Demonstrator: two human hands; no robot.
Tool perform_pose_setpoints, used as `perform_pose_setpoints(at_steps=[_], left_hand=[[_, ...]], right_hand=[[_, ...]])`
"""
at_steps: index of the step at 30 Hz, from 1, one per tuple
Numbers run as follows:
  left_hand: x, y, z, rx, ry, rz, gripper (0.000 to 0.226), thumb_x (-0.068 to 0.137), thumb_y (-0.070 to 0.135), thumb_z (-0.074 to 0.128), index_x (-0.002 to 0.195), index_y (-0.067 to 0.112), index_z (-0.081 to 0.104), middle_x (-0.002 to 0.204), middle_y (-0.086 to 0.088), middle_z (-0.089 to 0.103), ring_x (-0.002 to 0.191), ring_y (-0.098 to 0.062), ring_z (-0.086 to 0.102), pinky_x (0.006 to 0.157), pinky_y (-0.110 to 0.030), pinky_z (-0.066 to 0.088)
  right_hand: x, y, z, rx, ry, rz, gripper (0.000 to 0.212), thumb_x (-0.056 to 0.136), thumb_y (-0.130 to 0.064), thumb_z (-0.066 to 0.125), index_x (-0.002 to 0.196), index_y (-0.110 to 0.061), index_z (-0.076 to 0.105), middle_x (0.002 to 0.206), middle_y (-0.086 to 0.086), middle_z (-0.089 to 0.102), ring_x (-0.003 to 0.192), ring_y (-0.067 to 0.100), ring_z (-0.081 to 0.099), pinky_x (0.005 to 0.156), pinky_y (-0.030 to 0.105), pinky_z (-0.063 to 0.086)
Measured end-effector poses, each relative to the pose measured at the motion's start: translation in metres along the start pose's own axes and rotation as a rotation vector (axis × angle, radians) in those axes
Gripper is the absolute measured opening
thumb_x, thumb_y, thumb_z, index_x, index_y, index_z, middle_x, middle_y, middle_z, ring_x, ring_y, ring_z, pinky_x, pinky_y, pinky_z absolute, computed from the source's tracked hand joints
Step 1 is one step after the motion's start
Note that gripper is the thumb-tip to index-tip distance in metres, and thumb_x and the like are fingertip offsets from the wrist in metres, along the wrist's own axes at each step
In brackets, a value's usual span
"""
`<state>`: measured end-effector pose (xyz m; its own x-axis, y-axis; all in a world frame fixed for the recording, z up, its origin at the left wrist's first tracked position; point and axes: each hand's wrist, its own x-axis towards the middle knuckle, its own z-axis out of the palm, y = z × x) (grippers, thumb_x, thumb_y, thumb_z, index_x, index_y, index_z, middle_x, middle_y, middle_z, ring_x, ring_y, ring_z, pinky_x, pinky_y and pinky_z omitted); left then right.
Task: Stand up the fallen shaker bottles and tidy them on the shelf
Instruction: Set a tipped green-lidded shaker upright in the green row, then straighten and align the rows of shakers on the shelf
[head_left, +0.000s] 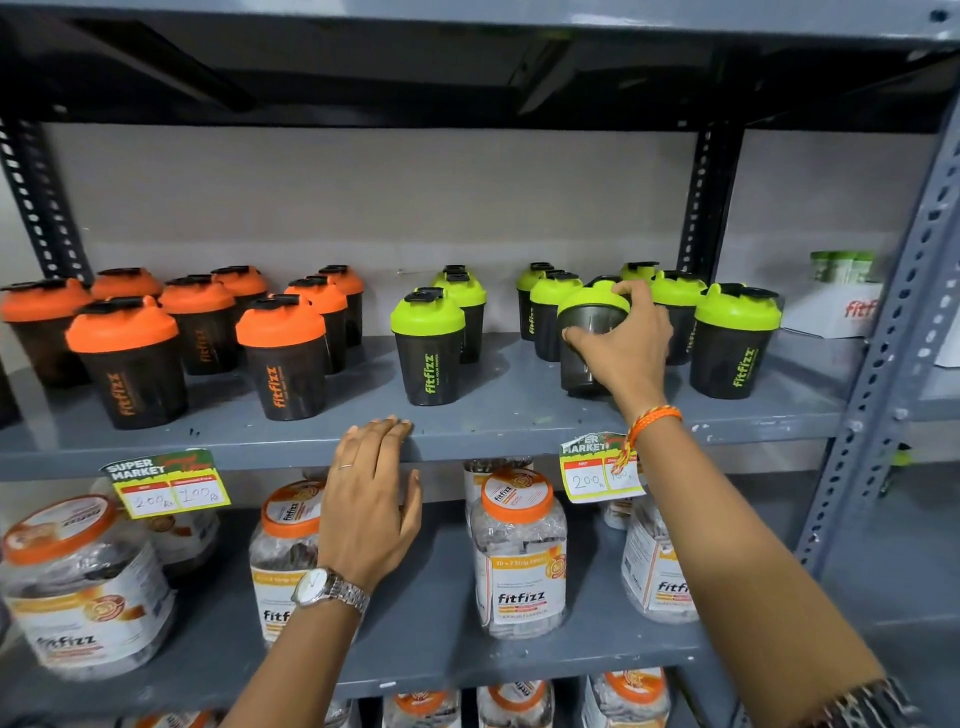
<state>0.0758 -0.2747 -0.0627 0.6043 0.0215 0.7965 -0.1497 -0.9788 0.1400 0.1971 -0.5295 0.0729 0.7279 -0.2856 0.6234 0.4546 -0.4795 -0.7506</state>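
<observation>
I see my right hand (623, 353) in the right of centre of the frame, its fingers (636, 293) wrapped around a green-lidded shaker bottle (589, 332), thumb across the dark body and the other fingers over the lid edge. The bottle stands on the grey shelf (519, 415), tipped slightly toward me, its base touching the shelf surface. Around it stand the other green-lidded shakers (428, 345), all upright: one alone at centre, a pair behind it, several clustered just behind my hand, and one to the right of it (735, 338). In the left of the frame the orange-lidded shakers (283, 356) stand upright in a loose group. My left hand (371, 504) sits at lower centre with its fingers (384, 431) extended and resting flat on the shelf's front edge, holding nothing; a watch (327, 587) is on that wrist. An orange thread band (652, 418) circles my right wrist. Two price tags (169, 483) hang from the shelf edge, and clear jars with orange lids (519, 551) fill the shelf below. A white box (836, 306) sits at the far right.
</observation>
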Motion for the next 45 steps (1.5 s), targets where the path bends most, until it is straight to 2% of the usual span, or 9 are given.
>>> perform_pose_setpoints(at_steps=[8, 13, 16, 20, 24, 28, 31, 34, 45], left_hand=[[0.001, 0.004, -0.006, -0.099, 0.006, -0.037, 0.044, 0.091, 0.028, 0.05, 0.132, 0.013, 0.055, 0.132, -0.005, 0.06, 0.127, -0.024, 0.052, 0.12, -0.042, 0.029], [0.02, 0.014, -0.024, -0.115, 0.003, -0.166, 0.032, 0.093, 0.04, 0.048, 0.114, 0.021, 0.063, 0.109, 0.003, 0.067, 0.102, -0.022, 0.059, 0.091, -0.039, 0.044], [0.048, 0.015, -0.036, -0.106, -0.035, -0.254, 0.036, 0.089, 0.043, 0.061, 0.117, 0.021, 0.062, 0.101, 0.004, 0.073, 0.1, -0.026, 0.066, 0.082, -0.041, 0.049], [0.095, -0.001, -0.034, -0.193, -0.326, -0.41, 0.082, 0.073, 0.046, 0.081, 0.138, 0.014, 0.043, 0.134, -0.004, 0.062, 0.123, -0.029, 0.058, 0.097, -0.04, 0.045], [0.13, -0.022, -0.02, -0.531, -0.62, -0.503, 0.13, 0.047, 0.046, 0.093, 0.149, 0.014, 0.019, 0.142, -0.006, 0.054, 0.127, -0.023, 0.055, 0.111, -0.046, 0.043], [0.143, -0.032, -0.003, -0.636, -0.638, -0.513, 0.124, 0.041, 0.04, 0.095, 0.14, 0.018, 0.024, 0.125, -0.005, 0.063, 0.118, -0.021, 0.061, 0.108, -0.047, 0.046], [0.142, -0.016, -0.001, -0.723, -0.569, -0.508, 0.08, 0.065, 0.008, 0.09, 0.126, 0.019, 0.039, 0.117, -0.01, 0.067, 0.105, -0.018, 0.065, 0.105, -0.044, 0.049], [0.141, -0.003, 0.007, -0.75, -0.574, -0.445, 0.055, 0.069, 0.004, 0.087, 0.112, 0.021, 0.057, 0.106, -0.002, 0.071, 0.099, -0.015, 0.068, 0.104, -0.041, 0.05], [0.131, 0.012, 0.006, -0.484, -0.397, -0.392, 0.077, 0.052, 0.042, 0.095, 0.118, 0.017, 0.065, 0.104, 0.0, 0.073, 0.089, -0.008, 0.067, 0.087, -0.028, 0.054]], right_hand=[[-0.02, 0.005, 0.009, -0.083, 0.106, -0.145, 0.097, 0.054, -0.027, 0.095, 0.131, -0.017, 0.037, 0.129, 0.012, 0.041, 0.113, 0.034, 0.051, 0.096, 0.04, 0.048], [-0.018, 0.006, 0.011, -0.11, 0.032, -0.089, 0.122, 0.051, -0.031, 0.098, 0.148, -0.023, 0.024, 0.137, 0.015, 0.038, 0.123, 0.038, 0.048, 0.1, 0.044, 0.046], [-0.015, 0.01, 0.002, -0.106, -0.083, -0.035, 0.13, 0.043, -0.038, 0.1, 0.147, -0.023, 0.022, 0.137, 0.018, 0.042, 0.125, 0.04, 0.047, 0.104, 0.049, 0.045], [0.01, 0.036, -0.027, -0.052, -0.469, 0.155, 0.132, 0.033, -0.033, 0.103, 0.143, -0.018, 0.032, 0.133, 0.009, 0.058, 0.124, 0.027, 0.055, 0.106, 0.046, 0.047], [0.026, 0.058, -0.041, 0.145, -0.726, 0.305, 0.117, 0.061, 0.015, 0.085, 0.156, -0.009, 0.021, 0.15, 0.022, 0.043, 0.138, 0.032, 0.044, 0.111, 0.048, 0.043], [0.034, 0.068, -0.042, 0.261, -0.804, 0.282, 0.092, 0.069, 0.025, 0.073, 0.147, -0.009, 0.038, 0.142, 0.01, 0.053, 0.137, 0.028, 0.048, 0.112, 0.044, 0.043], [0.035, 0.064, -0.04, 0.273, -0.876, 0.225, 0.077, 0.071, 0.025, 0.071, 0.133, -0.017, 0.05, 0.127, 0.001, 0.063, 0.129, 0.022, 0.057, 0.1, 0.035, 0.053], [0.035, 0.063, -0.038, 0.239, -0.886, 0.161, 0.08, 0.076, 0.017, 0.073, 0.139, -0.019, 0.04, 0.133, 0.001, 0.059, 0.129, 0.019, 0.055, 0.104, 0.034, 0.049], [0.025, 0.067, -0.037, 0.178, -0.807, 0.093, 0.065, 0.087, 0.001, 0.071, 0.142, -0.013, 0.041, 0.126, 0.0, 0.062, 0.106, -0.002, 0.06, 0.106, 0.031, 0.046]])
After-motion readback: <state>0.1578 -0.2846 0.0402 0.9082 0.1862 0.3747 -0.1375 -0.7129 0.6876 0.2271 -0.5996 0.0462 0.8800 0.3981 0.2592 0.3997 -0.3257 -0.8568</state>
